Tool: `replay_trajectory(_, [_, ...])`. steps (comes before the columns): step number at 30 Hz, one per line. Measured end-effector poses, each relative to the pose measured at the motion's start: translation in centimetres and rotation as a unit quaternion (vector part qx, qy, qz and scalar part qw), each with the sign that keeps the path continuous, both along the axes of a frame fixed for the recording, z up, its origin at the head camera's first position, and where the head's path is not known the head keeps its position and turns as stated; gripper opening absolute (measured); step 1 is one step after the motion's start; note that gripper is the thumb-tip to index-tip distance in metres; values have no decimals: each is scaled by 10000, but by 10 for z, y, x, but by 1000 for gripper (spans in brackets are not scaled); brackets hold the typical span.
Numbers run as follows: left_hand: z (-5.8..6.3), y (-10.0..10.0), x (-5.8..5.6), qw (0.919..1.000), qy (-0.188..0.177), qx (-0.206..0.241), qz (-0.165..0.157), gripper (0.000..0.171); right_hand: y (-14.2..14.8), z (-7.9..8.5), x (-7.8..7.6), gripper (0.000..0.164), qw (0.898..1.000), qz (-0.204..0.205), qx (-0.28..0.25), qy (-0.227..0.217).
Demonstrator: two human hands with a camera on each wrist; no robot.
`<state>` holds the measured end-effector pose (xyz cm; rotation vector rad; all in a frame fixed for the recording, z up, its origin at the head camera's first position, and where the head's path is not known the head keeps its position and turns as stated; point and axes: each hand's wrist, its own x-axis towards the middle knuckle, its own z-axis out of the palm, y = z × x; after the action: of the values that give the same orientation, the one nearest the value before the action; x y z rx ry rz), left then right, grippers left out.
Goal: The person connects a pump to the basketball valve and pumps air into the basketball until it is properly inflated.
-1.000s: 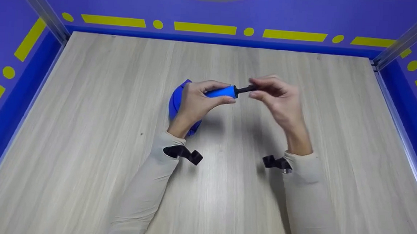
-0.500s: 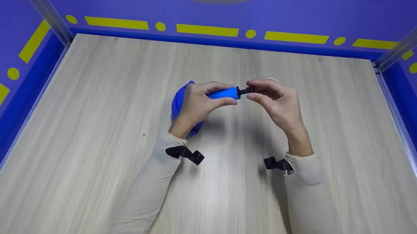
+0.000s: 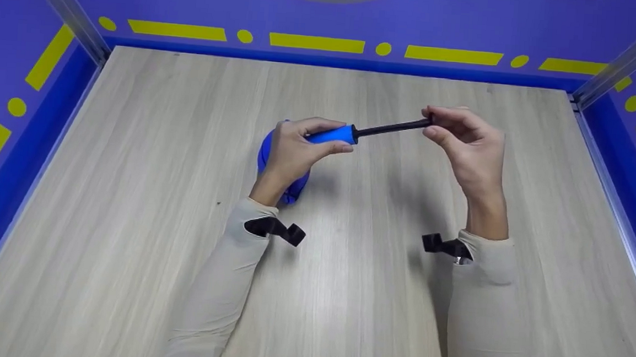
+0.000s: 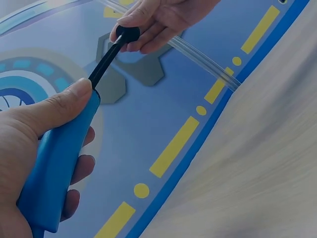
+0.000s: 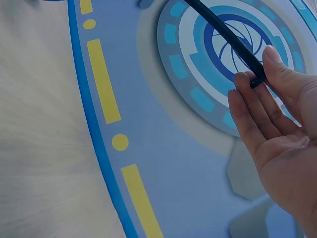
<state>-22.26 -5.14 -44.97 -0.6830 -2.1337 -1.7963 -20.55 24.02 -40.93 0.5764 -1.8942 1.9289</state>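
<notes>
Rising beyond the far edge of the bench [image 3: 126, 244], a blue-purple wall [image 3: 327, 22] carries a row of yellow bars and dots. Pale wood grain runs across the bench beneath both my arms. My left sleeve [image 3: 223, 288] and right sleeve [image 3: 483, 315], both light beige, reach in from the near side. My right hand [image 3: 474, 155] is right of the bench's middle, thumb and fingertips pinching the tip of a black rod [image 3: 390, 129]. My left hand [image 3: 292, 152] is a little left of the middle, fingers and thumb wrapped round a pump barrel [image 3: 334, 134]. Behind that hand shows a blue bundle [image 3: 264, 150], mostly hidden; I cannot tell whether it joins the pump barrel. The pump barrel, blue with a dark collar, is held above the bench toward its far edge, between the left and right edges. The black rod stands well out of it, slanting up to my right fingertips. Each cuff bears a black mount [image 3: 276, 228]. Smallest is the rod's round black knob [image 4: 130, 33].
</notes>
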Motion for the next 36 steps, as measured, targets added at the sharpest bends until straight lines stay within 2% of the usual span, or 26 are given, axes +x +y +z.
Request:
replay_trajectory(3, [1,2,2,9999,51,97,-21,34,-13,0,1,26,9997,100,235,42])
replay_trajectory(8, [1,6,5,9999,44,113,-54,35,-41,-7,1,24,9958,519,749,-40])
replay_trajectory(11, [1,8,6,10000,2,72,-6,35,-53,-12,0,24,9937,730,847,-70])
replay_trajectory(15, [1,8,5,10000,-36,-5,35,34,-58,-15,1,28,9935,704,889,-21])
replay_trajectory(22, [0,3,2,9990,209,-386,128,37,-49,-17,-3,30,9914,613,1150,94])
replay_trajectory(25, [0,-2,0,9989,229,-394,130,37,-38,-15,-5,28,9931,452,1079,110])
replay_trajectory(30, [-1,-9,-3,9992,164,-329,147,37,-10,-8,-6,26,9990,5,432,-75])
replay_trajectory(34, [-2,-8,-2,9988,234,-394,183,37,0,-7,-7,27,9998,-23,-16,-209])
replay_trajectory(36, [-1,-6,-1,9984,293,-424,234,37,-2,-8,-7,27,9998,-47,-59,-188])
